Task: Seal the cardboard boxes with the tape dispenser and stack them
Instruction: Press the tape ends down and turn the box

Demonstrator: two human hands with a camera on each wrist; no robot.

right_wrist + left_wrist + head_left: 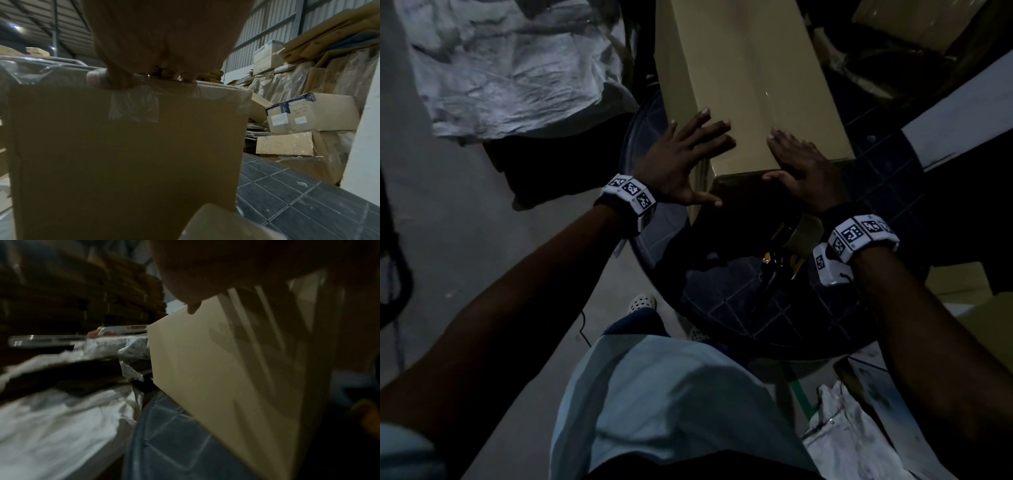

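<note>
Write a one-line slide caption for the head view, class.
Both hands, left and right, press flat on the taped cardboard box on the round table, tape dispenser lying nearby.

The place is dim, with a grey concrete floor [482, 274] underfoot. A round table [739, 308] topped in dark square tiles stands in front. Crumpled white sheeting [510, 68] lies over a heap to the left. In the right wrist view, a corrugated metal wall [273, 21] rises behind piled stored cartons [312, 112] (some under clear plastic wrap), and two small ceiling lamps [16, 27] glow under the ribbed roof. Flattened cardboard [82, 288] is stacked high at the left.
</note>
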